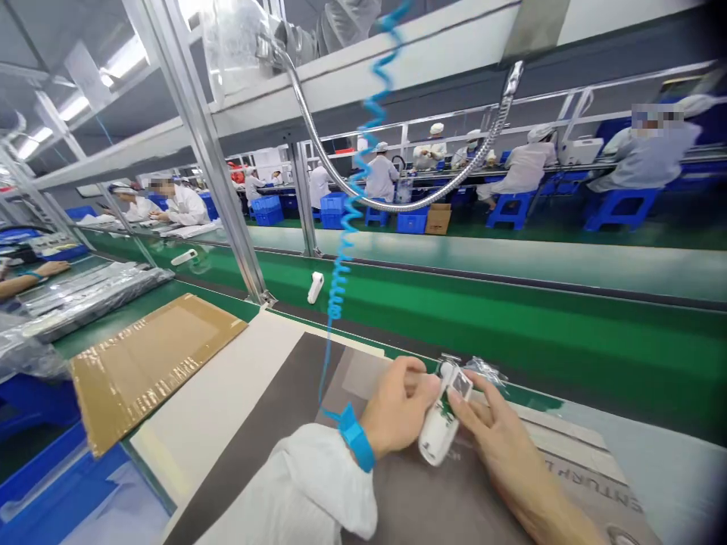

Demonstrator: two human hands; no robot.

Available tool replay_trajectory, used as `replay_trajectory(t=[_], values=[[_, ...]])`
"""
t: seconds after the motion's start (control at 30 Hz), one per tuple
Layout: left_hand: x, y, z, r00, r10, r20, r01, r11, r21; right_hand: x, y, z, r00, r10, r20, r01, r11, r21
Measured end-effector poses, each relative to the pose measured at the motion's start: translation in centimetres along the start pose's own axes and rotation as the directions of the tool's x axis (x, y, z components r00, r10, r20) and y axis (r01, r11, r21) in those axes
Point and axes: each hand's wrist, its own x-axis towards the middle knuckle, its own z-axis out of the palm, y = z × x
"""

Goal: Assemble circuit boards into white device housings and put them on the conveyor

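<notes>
Between my two hands is a small white handheld device [436, 440] with a rounded lower end, a dark little screen and a green circuit board showing at its middle. My left hand [400, 405] is closed on its left side, fingers curled near the top. On the other side, my right hand [493, 420] grips the edge by the screen, thumb on the front. A blue wrist strap [357, 437] with a coiled blue cord [339, 280] is on my left wrist. Small clear plastic pieces [485, 372] lie just beyond my right hand.
A grey printed sheet [409, 499] covers the bench under my hands. Beyond it runs a green conveyor belt [511, 325] carrying white devices [316, 288]. Cardboard [159, 363] lies at left, above a blue bin [73, 492]. A metal post [198, 144] rises at the bench edge; people sit farther off.
</notes>
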Motion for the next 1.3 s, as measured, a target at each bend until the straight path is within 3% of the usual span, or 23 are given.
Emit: replay_trajectory(t=[0.1,0.2,0.3,0.4,0.5,0.57,0.63,0.73,0.83,0.93,1.03,1.17,1.23,1.3], values=[[-0.6,-0.6,0.7,0.972,-0.099,0.212,0.11,0.993,-0.043,0.2,0.4,-0.1,0.985,-0.169,-0.038,0.165,0.982,-0.091],[-0.9,-0.4,0.5,0.976,-0.058,0.21,0.056,0.998,0.013,0.0,0.0,-0.5,0.943,-0.321,-0.092,0.27,0.894,-0.357],[-1.0,0.1,-0.2,0.988,0.053,0.142,-0.06,0.997,0.045,-0.3,-0.9,-1.1,0.829,-0.555,-0.067,0.39,0.661,-0.641],[-1.2,0.5,-0.6,0.99,0.072,0.122,-0.084,0.991,0.1,-0.7,-1.7,-1.6,0.709,-0.697,0.106,0.456,0.337,-0.824],[-0.9,0.5,-0.6,0.99,0.014,0.142,-0.036,0.987,0.156,-1.2,-1.9,-1.5,0.682,-0.694,0.229,0.41,0.104,-0.906],[-0.3,0.2,-0.8,0.994,-0.064,0.092,0.047,0.984,0.174,-1.2,-1.8,-1.3,0.693,-0.666,0.277,0.444,0.091,-0.891],[0.4,-0.1,-1.3,0.992,-0.124,-0.006,0.124,0.978,0.17,-0.5,-1.7,-1.4,0.724,-0.631,0.276,0.479,0.172,-0.861],[1.0,-0.5,-2.0,0.988,-0.135,-0.071,0.144,0.979,0.144,1.8,-1.9,-2.0,0.82,-0.566,0.084,0.293,0.29,-0.911],[0.9,-0.4,-2.5,0.989,-0.138,-0.049,0.144,0.976,0.163,4.0,-2.4,-3.5,0.856,-0.508,-0.093,0.033,0.234,-0.972],[0.8,0.0,-2.6,0.99,-0.135,-0.033,0.139,0.967,0.212,3.9,-3.2,-6.1,0.854,-0.511,-0.1,-0.005,0.183,-0.983],[0.7,0.6,-2.8,0.987,-0.16,-0.03,0.163,0.957,0.238,0.7,-4.5,-10.4,0.844,-0.521,-0.125,-0.044,0.165,-0.985],[0.5,1.3,-2.7,0.98,-0.196,-0.034,0.199,0.952,0.231,-7.3,-6.4,-17.7,0.779,-0.552,-0.298,-0.263,0.144,-0.954],[0.4,1.3,-2.6,0.977,-0.212,-0.027,0.213,0.953,0.215,-11.3,-6.5,-21.2,0.715,-0.564,-0.414,-0.471,0.05,-0.881],[0.3,1.3,-2.4,0.973,-0.232,-0.012,0.23,0.956,0.183,-14.3,-6.0,-23.8,0.688,-0.551,-0.473,-0.586,-0.036,-0.81]])
